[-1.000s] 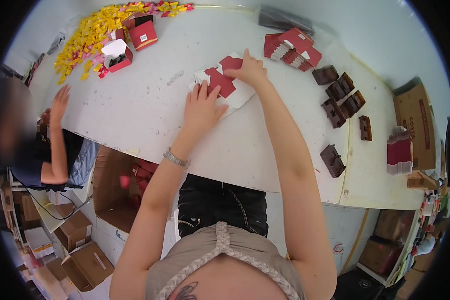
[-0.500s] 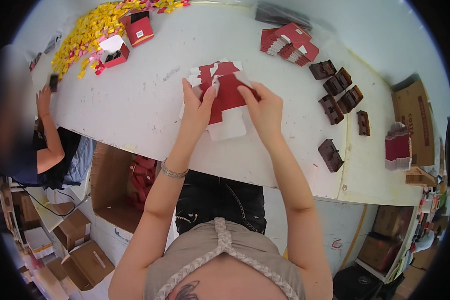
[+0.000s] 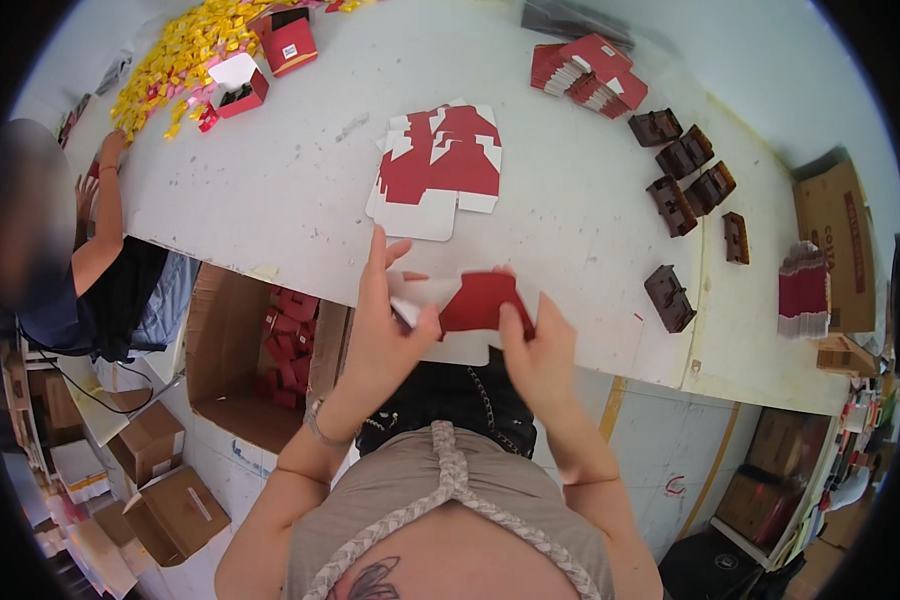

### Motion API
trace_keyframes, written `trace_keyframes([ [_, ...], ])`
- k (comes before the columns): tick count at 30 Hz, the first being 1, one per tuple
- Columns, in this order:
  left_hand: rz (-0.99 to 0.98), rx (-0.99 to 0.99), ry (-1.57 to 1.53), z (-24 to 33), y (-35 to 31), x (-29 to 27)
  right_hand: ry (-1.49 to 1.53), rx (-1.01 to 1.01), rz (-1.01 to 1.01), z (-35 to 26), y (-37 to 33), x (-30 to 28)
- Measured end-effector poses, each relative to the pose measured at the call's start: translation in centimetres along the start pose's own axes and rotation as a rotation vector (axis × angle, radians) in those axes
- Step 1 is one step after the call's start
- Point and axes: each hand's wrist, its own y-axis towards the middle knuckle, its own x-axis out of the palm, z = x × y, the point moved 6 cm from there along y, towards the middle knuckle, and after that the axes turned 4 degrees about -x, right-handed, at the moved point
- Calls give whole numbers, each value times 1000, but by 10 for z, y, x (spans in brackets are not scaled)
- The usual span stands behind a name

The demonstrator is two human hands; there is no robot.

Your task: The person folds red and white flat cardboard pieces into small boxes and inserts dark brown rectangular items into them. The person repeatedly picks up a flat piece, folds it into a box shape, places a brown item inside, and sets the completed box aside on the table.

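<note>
Between my hands, just over the table's front edge, is a red and white folding carton (image 3: pixel 478 302), partly folded up. My left hand (image 3: pixel 392 318) grips its left end, thumb in front and index finger stretched along the side. On the right end my right hand (image 3: pixel 538 345) pinches the red panel with the thumb on its face. Part of the carton is hidden behind my fingers. Farther back on the table lies a loose stack of flat red and white carton blanks (image 3: pixel 440 165), apart from both hands.
Dark brown plastic trays (image 3: pixel 673 205) stand at the right, below stacked red cartons (image 3: pixel 592 75). Yellow wrapped pieces (image 3: pixel 185 65) are heaped at the far left near a white-lidded red box (image 3: pixel 238 88). A cardboard box (image 3: pixel 235 385) holds red cartons. A person (image 3: pixel 50 240) works at left.
Both hands have lifted one blank off the stack and drawn it back toward me, bending its panels. The person at left has moved a hand farther up the table.
</note>
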Motion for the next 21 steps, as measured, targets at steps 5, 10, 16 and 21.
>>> trace_keyframes([
  [5, -235, -270, -216, -15, -22, -4, 347, 170, -397, 21, -38, 17],
  [10, -249, -454, -753, -33, -41, -2, 457, 240, -435, 43, -55, 22],
  [16, -116, -445, -387, -87, -78, -1, 926, 497, -436, 51, -88, 43],
  [21, -191, -379, -106, -77, -76, 9, 679, 555, -300, 60, -83, 44],
])
